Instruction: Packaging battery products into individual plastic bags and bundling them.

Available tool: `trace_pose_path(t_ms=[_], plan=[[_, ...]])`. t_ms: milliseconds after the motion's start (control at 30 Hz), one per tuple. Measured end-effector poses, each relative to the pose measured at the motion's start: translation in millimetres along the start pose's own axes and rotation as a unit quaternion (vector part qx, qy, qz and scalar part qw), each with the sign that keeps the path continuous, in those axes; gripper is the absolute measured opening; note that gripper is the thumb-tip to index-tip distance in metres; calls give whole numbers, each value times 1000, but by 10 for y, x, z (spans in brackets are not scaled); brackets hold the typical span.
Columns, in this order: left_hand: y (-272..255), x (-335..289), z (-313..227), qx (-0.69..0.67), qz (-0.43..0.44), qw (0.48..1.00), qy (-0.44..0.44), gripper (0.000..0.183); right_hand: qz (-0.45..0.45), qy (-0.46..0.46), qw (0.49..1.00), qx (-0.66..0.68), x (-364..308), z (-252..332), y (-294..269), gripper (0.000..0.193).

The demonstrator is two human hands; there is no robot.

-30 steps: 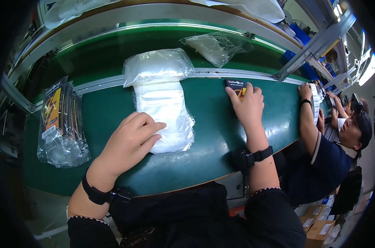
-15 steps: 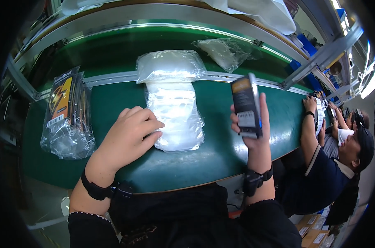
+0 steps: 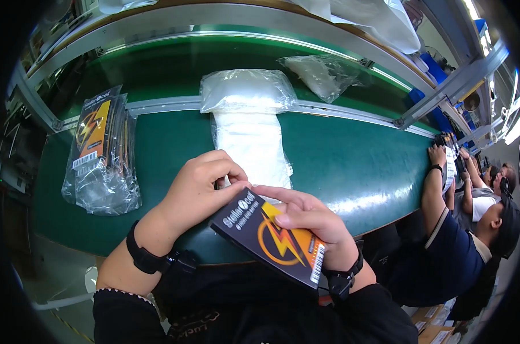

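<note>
Right hand [image 3: 314, 221]: gripping a dark, flat box [image 3: 268, 241] by its right side, thumb pressed on the printed face. Box held tilted at the near edge of the green table [image 3: 352, 155], its orange bolt design facing up.

Left hand [image 3: 205, 180]: fingers curled, thumb tip beside the box's far corner; whether it pinches anything I cannot tell. The right index finger reaches to the left thumb.

Just beyond the hands: a stack of clear bags [image 3: 248, 143], a plump clear package [image 3: 247, 90] at its far end. Far left: bagged dark boxes [image 3: 102, 152] in a row. Right: a co-worker [image 3: 463, 235] in dark clothing.
</note>
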State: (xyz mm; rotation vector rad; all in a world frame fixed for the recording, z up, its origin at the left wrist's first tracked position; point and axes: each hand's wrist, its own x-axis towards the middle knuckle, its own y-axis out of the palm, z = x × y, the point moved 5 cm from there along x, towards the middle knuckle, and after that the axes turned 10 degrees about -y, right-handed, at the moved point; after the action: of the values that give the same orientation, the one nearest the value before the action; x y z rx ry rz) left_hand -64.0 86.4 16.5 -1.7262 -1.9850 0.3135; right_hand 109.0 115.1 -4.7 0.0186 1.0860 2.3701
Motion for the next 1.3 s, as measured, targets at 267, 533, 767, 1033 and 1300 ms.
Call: trace_pose_path(t_ms=[267, 533, 767, 1033, 1300], plan=[[-110, 4, 80, 7, -47, 996, -71, 7, -26, -55, 997, -40, 96, 126, -82, 53], [-69, -26, -2, -67, -42, 989, -127, 9, -69, -169, 977, -107, 51, 190, -189, 50], [-79, -35, -233, 30, -111, 993, 8, 28, -139, -259, 939, -179, 57, 317, -244, 50], [-124, -29, -87, 63, -69, 996, 7, 30, -19, -159, 984, -73, 62, 216, -57, 50], [-66, -14, 78, -132, -108, 979, -110, 10, -27, -129, 985, -110, 57, 184, -100, 49]])
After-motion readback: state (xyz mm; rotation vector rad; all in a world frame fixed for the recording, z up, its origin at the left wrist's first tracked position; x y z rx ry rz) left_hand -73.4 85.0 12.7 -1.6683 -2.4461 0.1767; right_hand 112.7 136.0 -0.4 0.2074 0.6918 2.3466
